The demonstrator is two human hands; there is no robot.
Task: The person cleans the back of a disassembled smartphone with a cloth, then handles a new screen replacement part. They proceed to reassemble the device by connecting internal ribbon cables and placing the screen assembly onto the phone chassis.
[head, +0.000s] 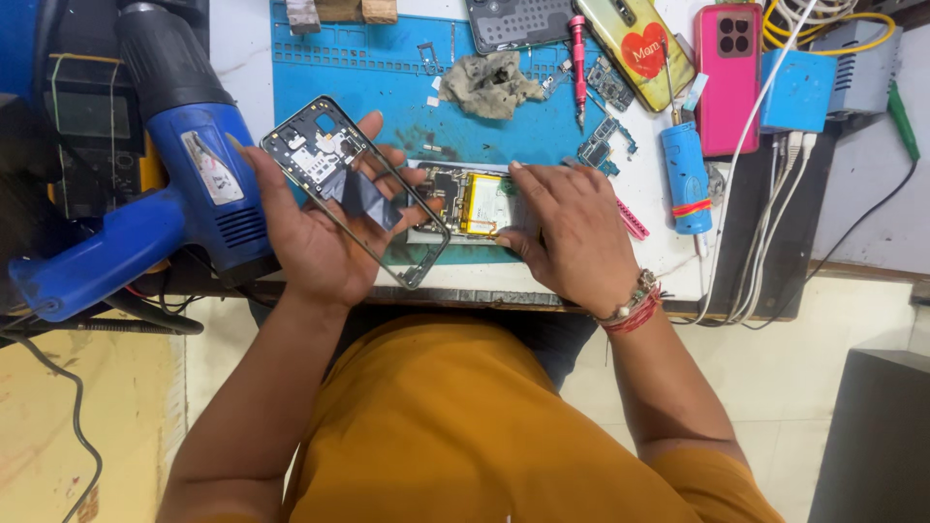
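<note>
I look down at my two hands over a blue work mat (387, 77).

Lots of things sit around them. At the left a big blue heat gun (184, 184) rests just beside my left hand (315, 228), and its black nose points to the far side. On the far part of the mat there is a crumpled grey rag (494, 84). To its right lie a red screwdriver (578, 68) and some small circuit boards (605, 107). Farther right I see a blue tube (686, 174), a pink phone (728, 73) lying back up, and a phone with a red heart on its case (644, 44). White cables (765, 203) hang down at the right edge of the table. A pink plastic stick (632, 219) lies near my right hand (572, 237).

My left hand holds a thin black phone frame (363, 189). My fingers curl around its sides and it rests in my palm, above the near edge of the mat. Its long side runs slanted, from far left to near right. The end with the small parts points far and left.

My right hand lies flat on an opened phone (475, 203) with a yellow battery, on the mat. My fingers press on its right end and do not wrap around it. Its long side runs left to right. The frame partly hides its left end.
</note>
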